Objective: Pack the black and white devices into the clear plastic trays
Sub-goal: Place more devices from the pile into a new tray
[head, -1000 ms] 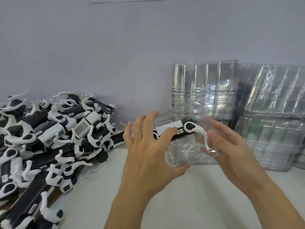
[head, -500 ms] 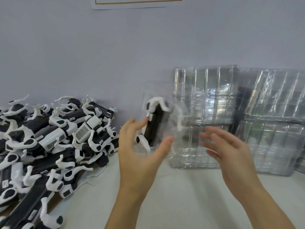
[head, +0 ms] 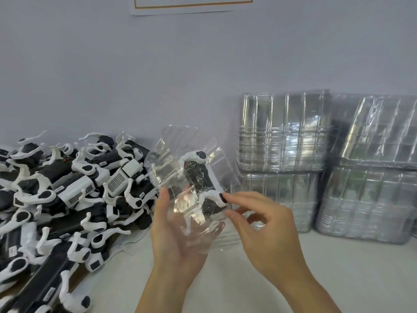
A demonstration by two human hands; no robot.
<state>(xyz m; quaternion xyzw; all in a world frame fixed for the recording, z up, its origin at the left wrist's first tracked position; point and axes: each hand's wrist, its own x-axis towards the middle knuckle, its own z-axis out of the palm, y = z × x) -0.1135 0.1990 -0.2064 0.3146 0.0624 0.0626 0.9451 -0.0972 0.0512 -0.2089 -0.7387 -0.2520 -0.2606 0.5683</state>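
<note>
My left hand (head: 180, 240) holds a clear plastic tray (head: 171, 163) from below, tilted up in front of me above the table. A black and white device (head: 200, 175) lies inside the tray, its white arms showing through the plastic. My right hand (head: 268, 229) is at the tray's right edge, thumb and forefinger pinching at the device's lower white arm. A big pile of the same black and white devices (head: 67, 195) covers the table's left side.
Stacks of empty clear trays (head: 282, 136) stand against the wall at the right, with more stacks (head: 370, 168) further right. The white tabletop (head: 225, 279) lies under my hands. A framed paper (head: 191, 5) hangs on the wall above.
The tray with the device was lifted off the table by my left hand and turned upright. My right hand let go, then came back to the tray's right edge.
</note>
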